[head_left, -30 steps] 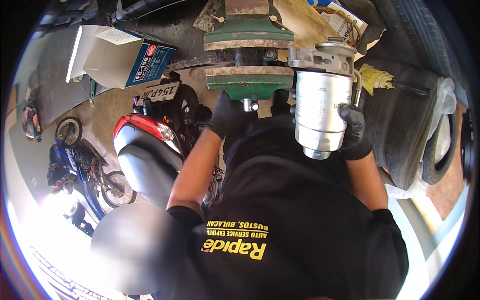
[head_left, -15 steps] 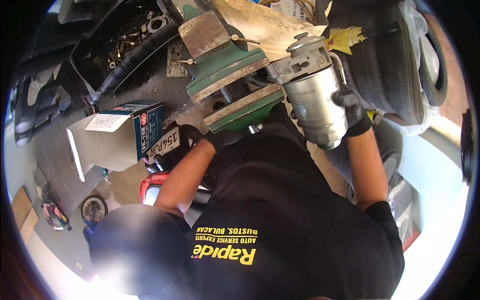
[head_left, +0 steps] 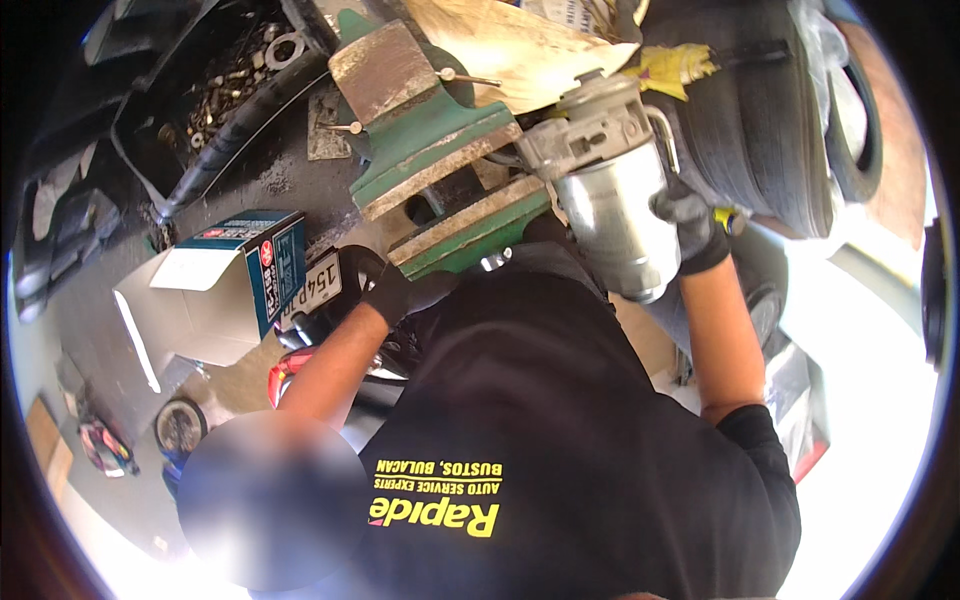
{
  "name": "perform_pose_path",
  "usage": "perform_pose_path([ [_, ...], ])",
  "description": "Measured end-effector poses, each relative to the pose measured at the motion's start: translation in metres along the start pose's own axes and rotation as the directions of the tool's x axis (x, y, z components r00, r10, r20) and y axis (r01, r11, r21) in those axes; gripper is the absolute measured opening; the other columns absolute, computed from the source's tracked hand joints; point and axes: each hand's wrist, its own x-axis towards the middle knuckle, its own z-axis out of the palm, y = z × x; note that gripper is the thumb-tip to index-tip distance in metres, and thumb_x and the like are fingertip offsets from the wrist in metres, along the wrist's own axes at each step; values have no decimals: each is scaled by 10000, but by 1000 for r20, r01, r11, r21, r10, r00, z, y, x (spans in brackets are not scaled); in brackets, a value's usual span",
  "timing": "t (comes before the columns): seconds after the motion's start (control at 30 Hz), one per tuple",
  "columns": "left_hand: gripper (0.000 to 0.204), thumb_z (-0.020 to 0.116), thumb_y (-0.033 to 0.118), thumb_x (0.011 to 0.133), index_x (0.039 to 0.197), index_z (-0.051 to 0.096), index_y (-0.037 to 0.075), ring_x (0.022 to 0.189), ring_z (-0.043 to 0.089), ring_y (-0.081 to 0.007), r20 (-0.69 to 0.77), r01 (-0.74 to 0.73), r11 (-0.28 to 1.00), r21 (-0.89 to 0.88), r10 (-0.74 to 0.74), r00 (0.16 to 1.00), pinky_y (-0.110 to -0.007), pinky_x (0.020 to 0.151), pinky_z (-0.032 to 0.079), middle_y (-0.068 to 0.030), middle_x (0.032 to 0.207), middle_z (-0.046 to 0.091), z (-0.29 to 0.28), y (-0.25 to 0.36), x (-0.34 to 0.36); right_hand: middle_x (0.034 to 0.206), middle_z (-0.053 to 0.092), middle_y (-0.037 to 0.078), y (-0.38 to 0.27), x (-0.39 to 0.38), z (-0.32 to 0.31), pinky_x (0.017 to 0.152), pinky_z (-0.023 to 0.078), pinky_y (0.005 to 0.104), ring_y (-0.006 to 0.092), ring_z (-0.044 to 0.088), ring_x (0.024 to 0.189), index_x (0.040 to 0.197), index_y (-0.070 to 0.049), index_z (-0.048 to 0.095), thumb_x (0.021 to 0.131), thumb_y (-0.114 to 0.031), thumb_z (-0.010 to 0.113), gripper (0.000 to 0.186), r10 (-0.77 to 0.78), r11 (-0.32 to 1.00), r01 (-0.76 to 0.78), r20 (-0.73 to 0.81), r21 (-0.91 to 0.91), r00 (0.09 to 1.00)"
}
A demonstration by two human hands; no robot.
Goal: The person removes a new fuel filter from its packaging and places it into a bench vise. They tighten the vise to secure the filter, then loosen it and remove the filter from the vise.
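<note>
A silver fuel filter canister with a cast grey head stands tilted at the right side of the green bench vise. Fingers of my right hand, in a dark glove, are wrapped round the canister's right side. A bent metal tube runs down from the head beside that hand. Whether the vise jaws touch the head is hard to see. My left hand, also in a dark glove, is low by the vise's front jaw, near a shiny metal end. Its fingers blend into my black shirt.
An open teal and white carton lies left of the vise. Behind it is a black tray of nuts and bolts. Stacked tyres stand at the right. A yellow cloth and brown paper lie behind the filter.
The whole view has shifted slightly, so the vise, carton and filter appear further left. My right hand keeps its hold on the canister, and my left hand stays low by the vise.
</note>
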Motion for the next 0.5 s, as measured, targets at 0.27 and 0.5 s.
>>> perform_pose_path([
  [0.27, 519, 693, 275, 986, 1421, 542, 36, 1181, 658, -230, -185, 382, 829, -409, -485, 854, -405, 1026, 508, -153, 1327, 658, 3, 120, -75, 1378, 633, 160, -29, 3, 28, 1093, 477, 389, 246, 622, 1248, 1491, 41, 450, 793, -134, 728, 772, 231, 955, -226, 5, -189, 973],
  [0.5, 757, 716, 148, 966, 1566, 277, 5, 1276, 573, -216, -481, -354, 427, -832, -236, 845, -368, 1057, 482, -123, 1362, 588, 55, 221, -10, 1177, 701, 109, -55, -2, 56, 933, 576, 349, 193, 693, 1074, 1403, -1, 523, 843, -76, 795, 627, 225, 968, -200, 172, -153, 959],
])
